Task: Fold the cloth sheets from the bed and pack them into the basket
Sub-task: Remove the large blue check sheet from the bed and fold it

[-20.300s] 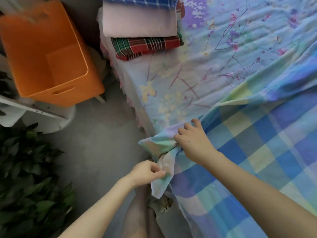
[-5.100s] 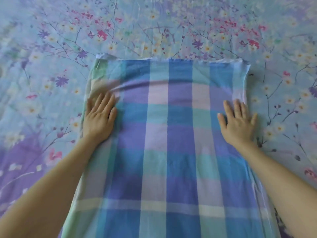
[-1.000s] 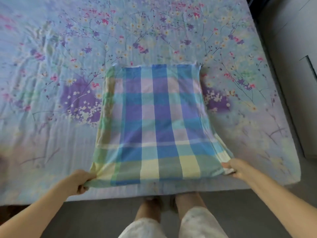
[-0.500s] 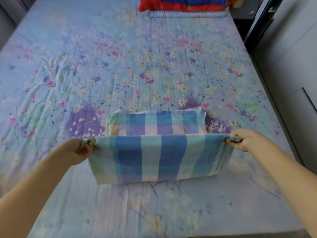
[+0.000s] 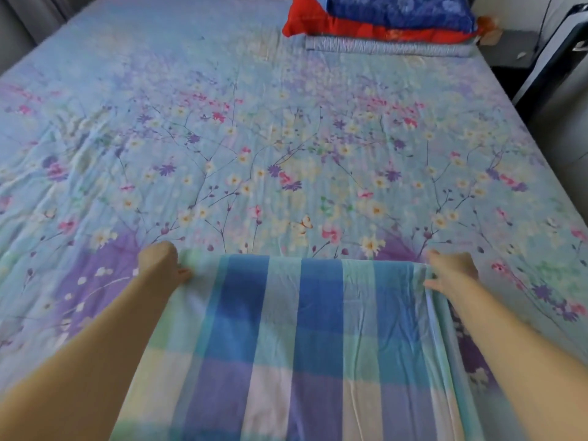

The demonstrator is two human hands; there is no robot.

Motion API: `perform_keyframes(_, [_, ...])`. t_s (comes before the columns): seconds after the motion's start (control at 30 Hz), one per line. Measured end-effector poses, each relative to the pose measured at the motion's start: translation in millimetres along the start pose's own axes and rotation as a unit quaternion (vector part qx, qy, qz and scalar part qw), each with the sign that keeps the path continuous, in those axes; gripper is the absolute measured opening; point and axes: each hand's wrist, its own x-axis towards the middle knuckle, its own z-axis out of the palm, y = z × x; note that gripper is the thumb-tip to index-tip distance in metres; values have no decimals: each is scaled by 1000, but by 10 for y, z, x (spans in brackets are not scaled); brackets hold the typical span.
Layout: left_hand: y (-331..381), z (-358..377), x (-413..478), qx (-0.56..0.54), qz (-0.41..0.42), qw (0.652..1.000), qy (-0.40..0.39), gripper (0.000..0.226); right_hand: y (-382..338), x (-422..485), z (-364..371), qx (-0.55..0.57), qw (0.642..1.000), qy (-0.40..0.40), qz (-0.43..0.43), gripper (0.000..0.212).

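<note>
The checked cloth sheet, in blue, teal, lilac and pale yellow squares, lies on the bed and fills the frame from the centre down to 6 o'clock. Its far edge runs straight across the frame just below the middle, from the 8 o'clock side to the 4 o'clock side, and it lies flat with a few fine creases.

The left hand sits at the far left corner of the sheet, at about 9 o'clock of the cloth. Its fingers are curled over, with the thumb tip showing against the edge, pinching that corner. The right hand is at the far right corner, at about 3 o'clock of the cloth. Its fingers are bent around the edge and the thumb lies on top of the fabric, so it grips the corner as well. Both forearms reach in from the lower corners of the frame.

The bed is covered by a pale blue floral bedsheet with pink, purple and yellow flowers. At 1 o'clock, at the head of the bed, a dark blue pillow lies on a red pillow, which lies on a folded grey quilt.
</note>
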Motion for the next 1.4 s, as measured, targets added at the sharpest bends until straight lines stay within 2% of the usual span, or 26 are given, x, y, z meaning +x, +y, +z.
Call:
perform_keyframes(0.03, [-110, 116, -12, 120, 79, 987, 66, 36, -36, -162, 107, -119, 988, 45, -84, 55])
perform_keyframes(0.07, [-261, 276, -56, 213, 179, 953, 125, 42, 0, -335, 264, -192, 959, 67, -199, 55])
perform_keyframes(0.1, [-403, 449, -192, 272, 305, 902, 140, 44, 62, -551, 443, -202, 925, 56, -316, 52])
perform_keyframes(0.17, [-743, 825, -379, 388, 521, 759, 43, 44, 317, -861, 828, -217, 843, -5, -493, 46])
perform_keyframes(0.2, [-906, 944, -395, 440, 564, 698, 5, 47, 496, -907, 1018, -261, 794, -25, -548, 46])
perform_keyframes(0.23, [-1046, 1012, -352, 487, 556, 673, -13, 51, 663, -875, 1131, -314, 755, -41, -574, 48])
perform_keyframes(0.27, [-1151, 999, -282, 510, 513, 690, -19, 57, 802, -762, 1147, -360, 730, -38, -579, 49])
perform_keyframes(0.3, [-1221, 921, -171, 512, 470, 719, 2, 62, 929, -632, 1075, -386, 727, -26, -568, 50])
perform_keyframes(0.33, [-1279, 835, -73, 506, 442, 740, 31, 64, 1078, -490, 936, -400, 742, 1, -538, 52])
perform_keyframes(0.43, [-1415, 565, 10, 513, 399, 755, 85, 63, 1535, -270, 381, -419, 814, 60, -397, 60])
perform_keyframes(0.5, [-1490, 477, -71, 509, 363, 774, 98, 62, 1739, -367, 119, -407, 857, 42, -315, 66])
perform_keyframes(0.6, [-1656, 449, -298, 505, 318, 797, 94, 63, 1928, -657, -76, -298, 928, 31, -221, 58])
perform_keyframes(0.67, [-1748, 457, -465, 504, 312, 801, 80, 65, 1948, -787, -171, -211, 971, -10, -114, 47])
perform_keyframes(0.77, [-1934, 447, -703, 520, 310, 794, 52, 67, 1913, -766, -347, -92, 990, -101, -38, 35])
perform_keyframes(0.8, [-2006, 415, -783, 518, 305, 797, 49, 68, 1860, -759, -417, -38, 987, -155, -17, 38])
perform_keyframes(0.9, [-2160, 497, -1096, 472, 287, 832, 39, 72, 1583, -832, -605, 53, 951, -300, 52, 76])
perform_keyframes(0.93, [-2211, 579, -1263, 456, 308, 835, 14, 71, 1480, -887, -643, 65, 941, -328, 50, 84])
perform_keyframes(1.0, [-2349, 793, -1633, 457, 387, 797, -73, 68, 1265, -1051, -709, 48, 934, -354, 21, 98])
perform_keyframes(1.07, [-2440, 851, -1853, 461, 432, 761, -147, 64, 1033, -1351, -678, -4, 938, -345, -40, 84])
perform_keyframes(1.17, [-2491, 784, -1768, 439, 454, 753, -185, 52, 681, -1889, -526, -164, 930, -291, -153, 58])
perform_keyframes(1.23, [-2444, 505, -1640, 397, 481, 749, -223, 53, 383, -2367, -378, -249, 911, -247, -217, 45])
perform_keyframes(1.27, [-2347, 331, -1606, 324, 470, 782, -252, 51, 244, -2602, -300, -281, 897, -236, -245, 41])
perform_keyframes(1.3, [-2246, 99, -1524, 213, 404, 848, -268, 43, 98, -2864, -162, -312, 877, -233, -281, 40])
perform_keyframes(1.33, [-2159, -101, -1386, 83, 288, 919, -257, 32, -21, -3099, 4, -342, 854, -228, -319, 43])
perform_keyframes(1.37, [-2085, -317, -1218, -37, 163, 954, -250, 25, -104, -3277, 230, -366, 828, -224, -361, 53])
perform_keyframes(1.4, [-2028, -542, -1054, -137, 72, 960, -233, 24, -174, -3453, 481, -385, 804, -227, -393, 68])
